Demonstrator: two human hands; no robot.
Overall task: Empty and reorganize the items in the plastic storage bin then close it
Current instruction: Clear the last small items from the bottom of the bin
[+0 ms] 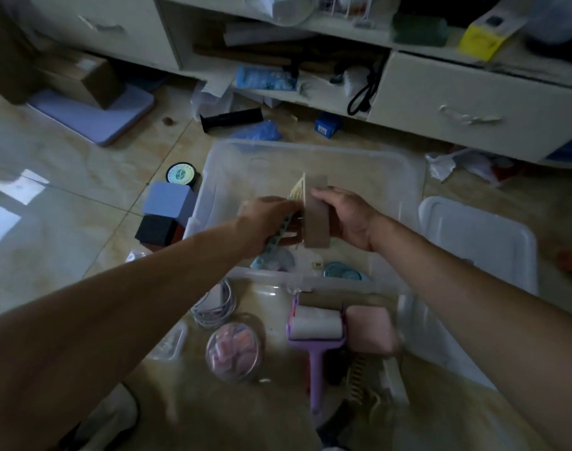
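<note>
Both hands are over the middle of the clear plastic storage bin [313,157], which sits open on the tiled floor [83,177] in front of a low cabinet, with its lid [479,236] lying just to the right. The right hand [346,216] has its fingers and thumb curled round a flat brown box [315,219] held on edge; the left hand [265,216] grips a teal dotted strip [279,232] and seems to touch a thin cream card [299,188] standing beside the box, though how its fingers close on the card cannot be told. This looks like the emptying or sorting step, not yet the closing: the bin is nearly bare, with only a few small teal pieces [341,271] left along its near wall, while many things lie outside it, among them a purple lint roller [315,330], a pink pad [369,327], a round clear case of pink and white bits [234,351], a coil of white cable [218,304] on the near side, and 2 small boxes, 1 blue [169,198] and 1 black [156,229], with a round tin [181,174] at the left. The next move probably calls for separating the strip and card from the box, then setting each down flat, either out on the floor or neatly against a wall of the bin. The tin's lid carries a printed ring of marks, too small and dim to read; no other writing is legible.
</note>
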